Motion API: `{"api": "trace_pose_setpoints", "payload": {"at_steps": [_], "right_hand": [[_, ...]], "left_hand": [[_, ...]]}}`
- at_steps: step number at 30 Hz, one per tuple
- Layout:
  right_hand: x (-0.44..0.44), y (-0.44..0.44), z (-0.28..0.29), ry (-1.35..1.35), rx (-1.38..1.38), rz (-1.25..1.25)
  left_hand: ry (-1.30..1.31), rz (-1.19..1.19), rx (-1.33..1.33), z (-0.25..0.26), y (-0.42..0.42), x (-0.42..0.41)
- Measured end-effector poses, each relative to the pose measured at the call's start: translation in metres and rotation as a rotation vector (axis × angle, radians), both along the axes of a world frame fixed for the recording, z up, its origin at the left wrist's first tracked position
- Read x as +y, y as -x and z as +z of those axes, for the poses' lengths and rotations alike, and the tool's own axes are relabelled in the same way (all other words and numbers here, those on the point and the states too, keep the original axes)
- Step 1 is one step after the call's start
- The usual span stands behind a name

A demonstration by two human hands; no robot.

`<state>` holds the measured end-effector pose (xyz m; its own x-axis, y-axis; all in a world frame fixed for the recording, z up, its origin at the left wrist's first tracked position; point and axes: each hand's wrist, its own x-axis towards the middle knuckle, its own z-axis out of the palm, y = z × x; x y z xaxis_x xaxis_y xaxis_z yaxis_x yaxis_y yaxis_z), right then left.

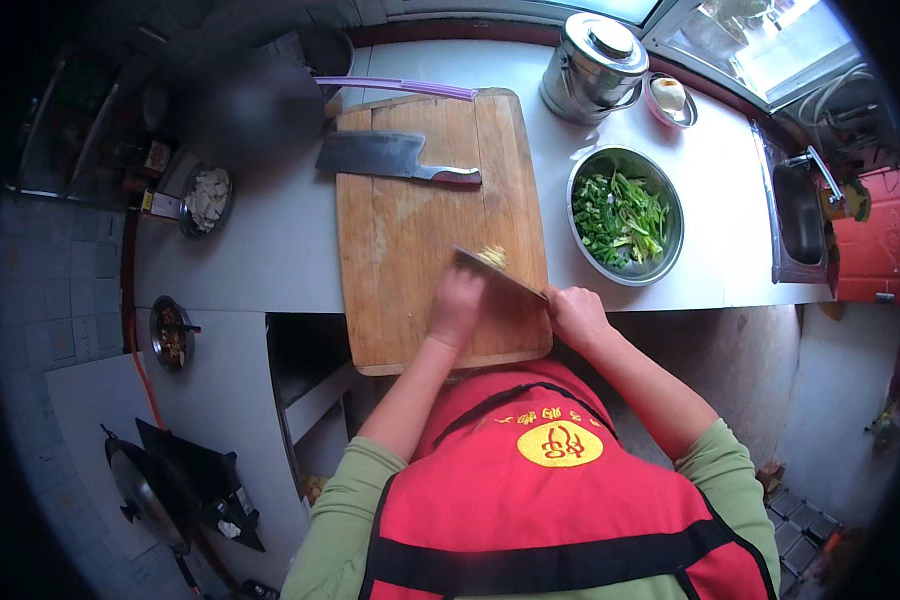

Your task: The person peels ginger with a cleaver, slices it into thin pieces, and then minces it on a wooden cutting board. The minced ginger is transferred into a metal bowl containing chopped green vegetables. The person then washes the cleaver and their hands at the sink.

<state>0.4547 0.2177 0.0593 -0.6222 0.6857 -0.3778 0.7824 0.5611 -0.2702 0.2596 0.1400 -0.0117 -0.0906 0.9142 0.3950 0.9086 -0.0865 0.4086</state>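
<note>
My right hand [580,319] grips the handle of a kitchen knife [502,276] near the right edge of a wooden cutting board [412,225]. The blade slants up and to the left across the board. My left hand [454,306] is curled against the near side of the blade; its fingertips are blurred, and whether it holds food is hidden. Just beyond the blade lies a small pile of finely cut pale yellow food [493,257]. Farther back, a cleaver [379,154] rests flat, its dark red handle to the right and its blade tip past the board's left edge.
Right of the board stands a steel bowl of cut green vegetables [622,217]. Behind it are a lidded steel pail [596,67] and a small bowl [673,101]. A sink [799,214] is far right. White pieces fill a bowl [207,201] at left; a lidded pan [146,495] sits lower left.
</note>
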Motion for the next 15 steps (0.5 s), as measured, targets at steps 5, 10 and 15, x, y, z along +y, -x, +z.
{"api": "trace_pose_setpoints", "payload": {"at_steps": [5,10,15], "right_hand": [[-0.001,0.001,0.015,0.003,0.020,0.018],[-0.001,0.008,0.004,-0.004,-0.018,0.017],[-0.001,0.003,0.015,-0.002,0.003,0.007]], "left_hand": [[-0.162,-0.017,-0.054,-0.005,0.001,0.004],[0.012,0.003,0.010,-0.007,0.000,-0.003],[-0.095,0.025,-0.013,0.003,-0.003,0.001]]}}
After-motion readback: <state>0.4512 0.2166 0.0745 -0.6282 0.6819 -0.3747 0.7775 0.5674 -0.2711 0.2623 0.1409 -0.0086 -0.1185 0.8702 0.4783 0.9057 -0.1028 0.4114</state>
